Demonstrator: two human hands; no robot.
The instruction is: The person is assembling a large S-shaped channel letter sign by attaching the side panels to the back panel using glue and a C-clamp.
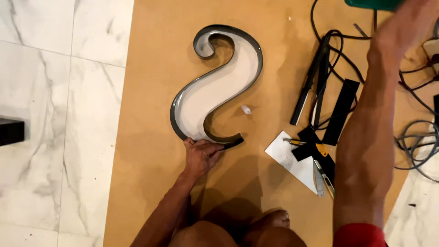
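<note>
A large curved sign letter lies flat on a brown board; it has a white face and a dark metal rim. My left hand presses on the rim at the letter's lower end, fingers curled over the dark strip. My right arm stretches up to the top right corner, where my right hand is blurred beside a green object at the frame's edge. Whether that hand holds anything is unclear. My knees show at the bottom.
Black strips and tangled cables lie to the right of the letter. A white sheet piece, a yellow utility knife and a metal ruler lie near my right arm. Marble floor surrounds the board.
</note>
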